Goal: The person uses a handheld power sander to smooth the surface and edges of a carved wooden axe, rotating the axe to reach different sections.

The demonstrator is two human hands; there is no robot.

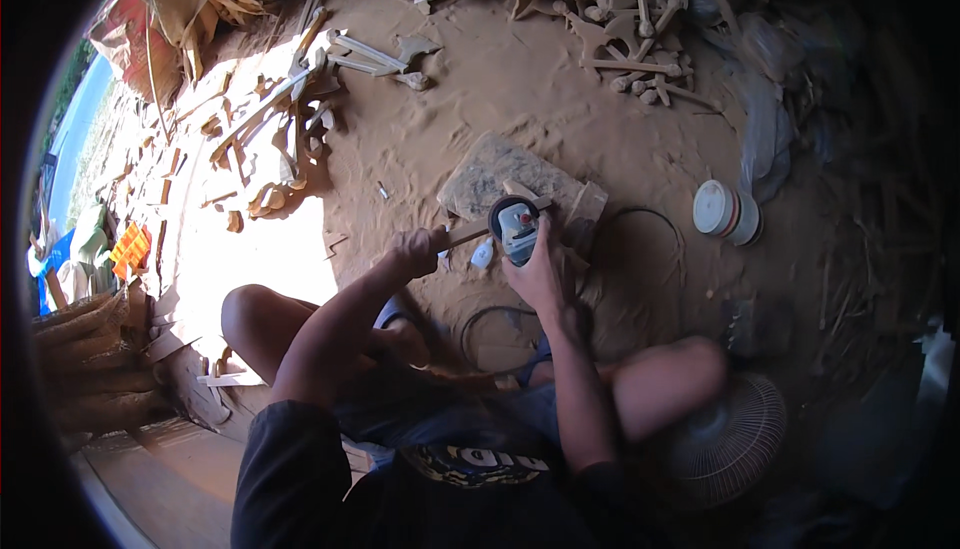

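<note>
Person seated on a sawdust floor, sanding a thin wooden piece with an angle grinder.

Head view: the left hand [418, 247] was closed around the near end of a slim wooden stick [466, 237], holding it level so its far end met the tool. The right hand [540, 271] was wrapped around the grey angle grinder [516, 225], just right of the stick, steadying it over a flat stone slab [500, 179] that served as a rest. The grinder's black cord [490, 327] looped back toward the knees, out of the way. Carved wooden pieces [610, 19] lay piled at the far side, a white tub [725, 212] to the right, and a fan guard [730, 439] near right.
</note>
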